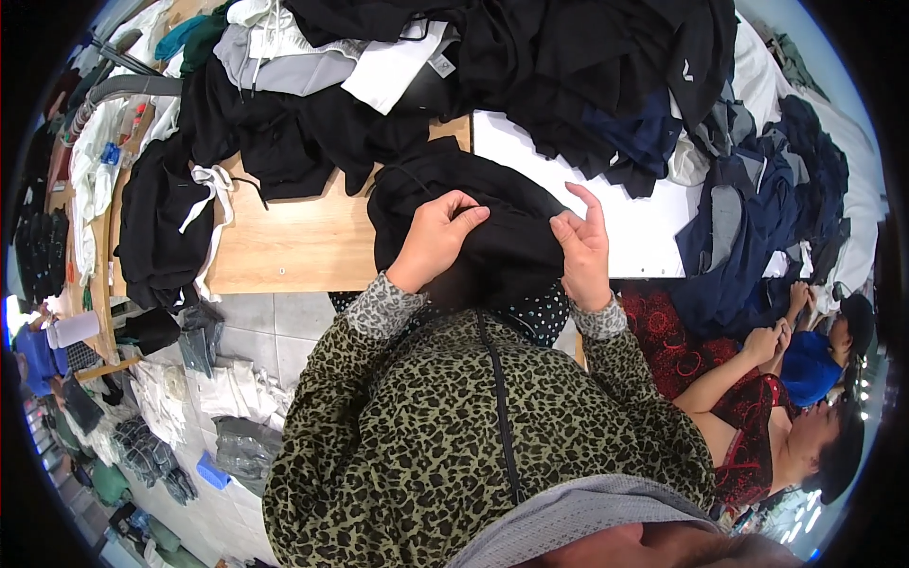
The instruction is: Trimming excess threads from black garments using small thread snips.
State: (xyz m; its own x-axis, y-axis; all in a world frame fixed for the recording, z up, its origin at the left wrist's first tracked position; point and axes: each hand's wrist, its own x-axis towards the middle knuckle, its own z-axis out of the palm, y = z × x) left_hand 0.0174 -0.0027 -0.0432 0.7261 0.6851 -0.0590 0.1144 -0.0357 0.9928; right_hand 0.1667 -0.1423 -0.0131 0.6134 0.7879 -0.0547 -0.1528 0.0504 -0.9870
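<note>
A black garment [511, 248] lies bunched over the table's front edge and my lap, with a gathered or folded edge along its top. My left hand [437, 237] is closed on that edge, thumb pressed against the curled fingers. At the right end of the same edge, my right hand [585, 251] grips the cloth by the thumb, its index finger lifted away from the fabric. Part of a dark cord shows on the garment's far left side. The underside of the cloth and the fingers beneath it are hidden.
Black clothes [568, 57] heap along the table's far side, with a grey garment [284, 71] on top. Navy garments [757, 180] pile at the right. A black garment with white ties [166, 218] lies left. Two people sit close on my right; bagged clothes [246, 450] lie on the floor.
</note>
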